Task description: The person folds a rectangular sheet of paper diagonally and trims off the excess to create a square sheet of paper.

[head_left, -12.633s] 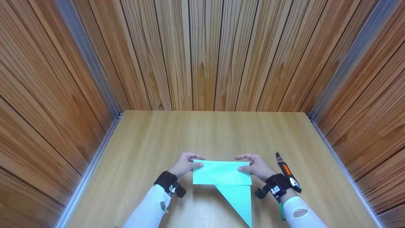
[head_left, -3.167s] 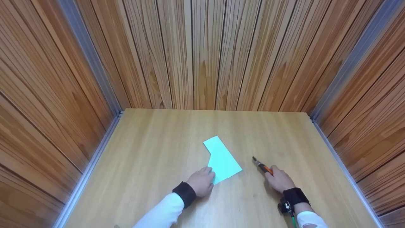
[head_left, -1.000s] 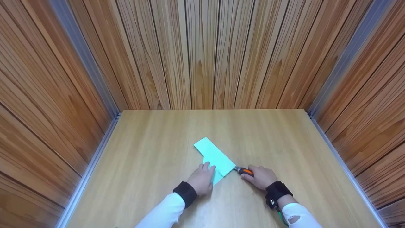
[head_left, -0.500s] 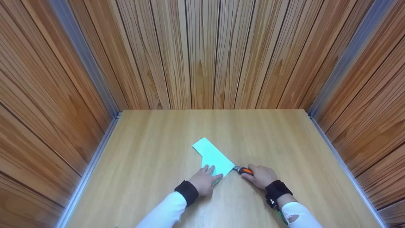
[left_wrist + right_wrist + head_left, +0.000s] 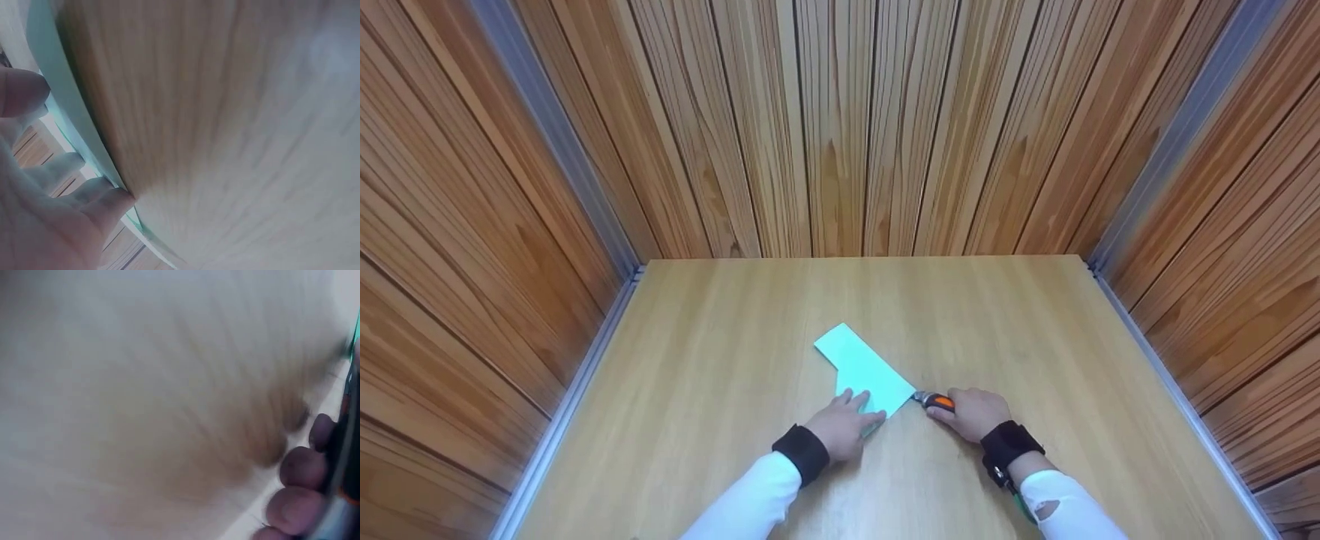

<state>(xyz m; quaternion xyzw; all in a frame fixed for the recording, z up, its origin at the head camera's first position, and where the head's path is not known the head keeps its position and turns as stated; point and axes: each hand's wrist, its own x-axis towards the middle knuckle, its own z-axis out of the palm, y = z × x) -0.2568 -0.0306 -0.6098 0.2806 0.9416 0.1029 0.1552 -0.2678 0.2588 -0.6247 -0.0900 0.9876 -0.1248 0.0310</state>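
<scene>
A folded sheet of mint-green paper (image 5: 866, 367) lies slantwise on the wooden table, its folded strip running from upper left to lower right. My left hand (image 5: 844, 426) presses the lower part of the paper with spread fingers; in the left wrist view the paper's edge (image 5: 84, 129) runs beneath the fingertips. My right hand (image 5: 976, 412) grips a black and orange utility knife (image 5: 939, 402). The knife's metal tip meets the paper's right-hand corner. In the right wrist view, curled fingers (image 5: 304, 467) wrap the dark handle (image 5: 340, 455), partly cut off by the frame.
The wooden tabletop (image 5: 720, 337) is bounded by a planked back wall (image 5: 840, 135) and planked side walls. Metal rails (image 5: 566, 405) run along the table's left and right edges. Both wrists wear black straps (image 5: 802, 454).
Earlier, both hands held the paper up while the knife lay at the right. The right hand then took the knife and brought it to the paper's corner. Lately, the left fingers spread wider.
</scene>
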